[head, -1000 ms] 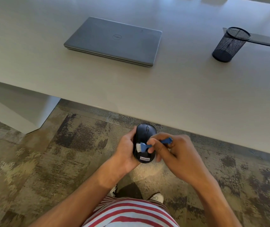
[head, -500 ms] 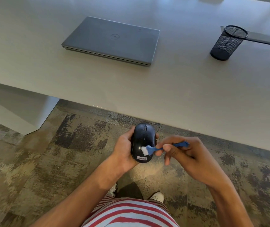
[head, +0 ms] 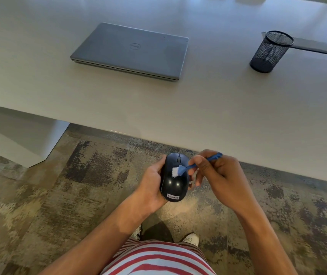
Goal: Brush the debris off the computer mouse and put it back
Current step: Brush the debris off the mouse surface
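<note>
Head view: my left hand [head: 151, 183] cradles the mouse [head: 175, 178] off the tabletop [head: 208, 116] edge, long axis pointing toward it; right hand [head: 217, 173] pinches the brush [head: 190, 168], bristles touching the mouse's back.

Glossy black plastic mouse [head: 174, 181]

The left hand [head: 150, 183] holds a black computer mouse [head: 174, 177] from its left side, above the patterned carpet [head: 59, 195] and in front of the worktop [head: 198, 108] edge. The right hand [head: 220, 179] pinches a small blue brush [head: 194, 165], and its white bristles touch the top of the mouse. On the worktop lie a closed grey laptop [head: 133, 50] and, well apart to the right, a black mesh pen cup [head: 270, 51].
</note>
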